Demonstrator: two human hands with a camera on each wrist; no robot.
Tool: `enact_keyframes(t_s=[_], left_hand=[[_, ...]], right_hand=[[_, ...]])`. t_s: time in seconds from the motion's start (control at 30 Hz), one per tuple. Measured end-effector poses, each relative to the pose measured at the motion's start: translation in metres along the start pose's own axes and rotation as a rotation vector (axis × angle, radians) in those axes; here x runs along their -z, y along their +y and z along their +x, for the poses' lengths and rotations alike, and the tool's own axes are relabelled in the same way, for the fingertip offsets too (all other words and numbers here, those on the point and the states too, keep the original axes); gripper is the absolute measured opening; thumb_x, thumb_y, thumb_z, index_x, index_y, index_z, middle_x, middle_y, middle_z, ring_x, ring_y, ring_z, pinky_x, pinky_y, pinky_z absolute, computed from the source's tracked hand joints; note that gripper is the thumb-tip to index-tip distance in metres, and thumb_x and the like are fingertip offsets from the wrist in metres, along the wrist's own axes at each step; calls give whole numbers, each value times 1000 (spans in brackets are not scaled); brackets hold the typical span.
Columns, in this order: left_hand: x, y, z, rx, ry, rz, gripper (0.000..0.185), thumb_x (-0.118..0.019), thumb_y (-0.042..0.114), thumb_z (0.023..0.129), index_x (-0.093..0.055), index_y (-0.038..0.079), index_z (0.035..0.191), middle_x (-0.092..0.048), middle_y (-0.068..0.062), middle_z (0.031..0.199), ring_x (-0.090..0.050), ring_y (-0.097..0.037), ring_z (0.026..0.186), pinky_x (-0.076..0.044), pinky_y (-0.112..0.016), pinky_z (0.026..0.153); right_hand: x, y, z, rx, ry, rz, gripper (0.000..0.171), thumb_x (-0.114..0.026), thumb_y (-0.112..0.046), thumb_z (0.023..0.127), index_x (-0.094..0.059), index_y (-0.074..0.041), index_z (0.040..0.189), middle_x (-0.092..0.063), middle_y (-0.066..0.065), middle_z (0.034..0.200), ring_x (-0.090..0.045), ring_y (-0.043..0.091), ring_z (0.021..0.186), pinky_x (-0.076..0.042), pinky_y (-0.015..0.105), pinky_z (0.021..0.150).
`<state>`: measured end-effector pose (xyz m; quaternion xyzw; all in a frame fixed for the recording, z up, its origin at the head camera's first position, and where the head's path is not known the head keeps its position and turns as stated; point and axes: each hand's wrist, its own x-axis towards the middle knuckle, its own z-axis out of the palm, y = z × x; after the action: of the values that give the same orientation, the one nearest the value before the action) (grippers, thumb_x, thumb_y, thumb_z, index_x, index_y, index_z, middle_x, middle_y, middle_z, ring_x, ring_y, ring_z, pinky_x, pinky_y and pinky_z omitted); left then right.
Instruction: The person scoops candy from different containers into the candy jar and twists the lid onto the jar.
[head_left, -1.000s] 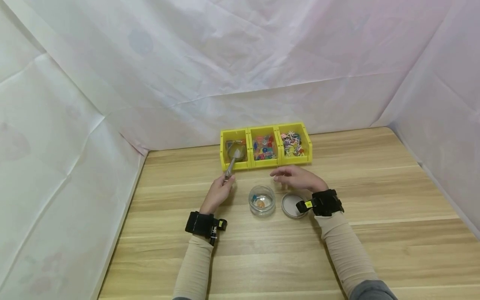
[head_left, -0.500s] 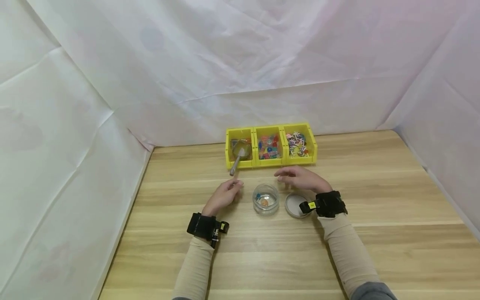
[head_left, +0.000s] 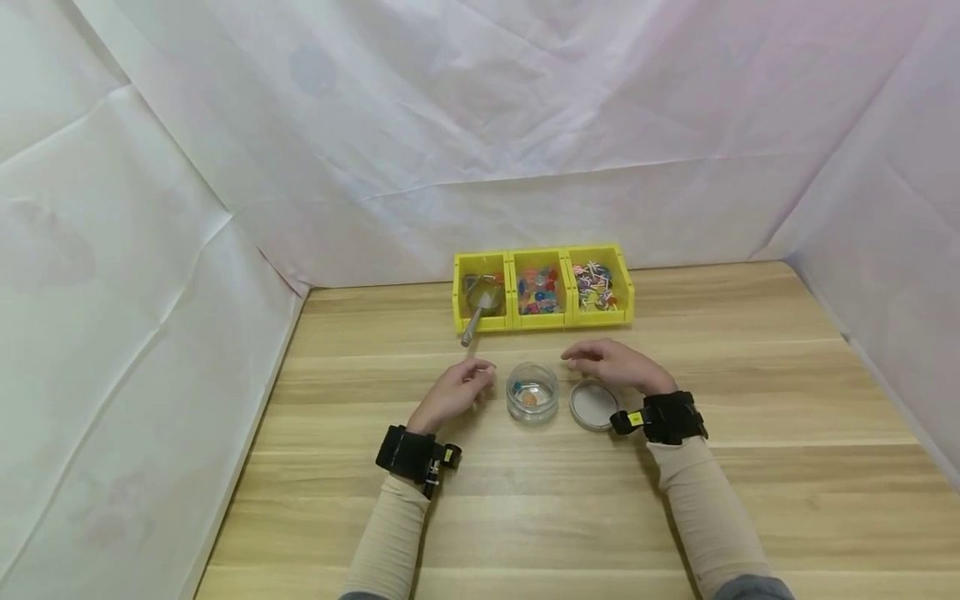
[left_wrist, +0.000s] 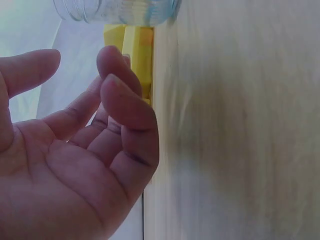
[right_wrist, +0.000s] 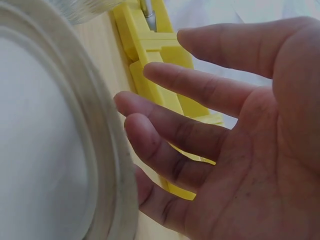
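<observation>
A small clear glass jar (head_left: 532, 393) stands open on the wooden table (head_left: 750, 375) with a few coloured bits inside. Its round lid (head_left: 592, 405) lies just to its right, filling the left of the right wrist view as the lid (right_wrist: 45, 140). My left hand (head_left: 459, 387) hovers left of the jar, fingers relaxed and empty, as the left hand (left_wrist: 85, 150) shows up close. My right hand (head_left: 609, 363) hangs above the lid, fingers spread, holding nothing. A metal scoop (head_left: 477, 310) rests in the left yellow bin.
Three joined yellow bins (head_left: 543, 288) stand at the back of the table, holding small coloured items. White sheeting walls the table on the left, back and right. The table's left edge runs close to the left sheet.
My left hand let go of the scoop handle and drew back beside the jar. The scoop stays in the left bin. My right hand slid slightly nearer, over the lid.
</observation>
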<state>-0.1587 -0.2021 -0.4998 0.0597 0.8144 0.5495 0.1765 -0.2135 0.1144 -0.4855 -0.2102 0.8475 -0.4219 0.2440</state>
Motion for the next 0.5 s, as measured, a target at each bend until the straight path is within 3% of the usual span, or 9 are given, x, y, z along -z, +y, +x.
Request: enact_keyframes(t_s=[0.2, 0.5], left_hand=[[-4, 4, -4, -8, -13, 0, 40, -51, 34, 104, -59, 7, 131, -66, -15, 106, -63, -27, 84, -51, -35, 72], [-9, 8, -9, -8, -25, 10, 38, -51, 31, 104, -56, 10, 135, -66, -15, 110, -64, -28, 90, -52, -34, 72]], right_hand=[[-3, 4, -9, 21, 11, -14, 37, -53, -26, 104, -61, -4, 132, -64, 14, 129, -58, 31, 120, -46, 51, 101], [-10, -1, -23, -8, -6, -47, 37, -59, -21, 99, -61, -2, 131, -65, 14, 127, -57, 33, 120, -45, 52, 101]])
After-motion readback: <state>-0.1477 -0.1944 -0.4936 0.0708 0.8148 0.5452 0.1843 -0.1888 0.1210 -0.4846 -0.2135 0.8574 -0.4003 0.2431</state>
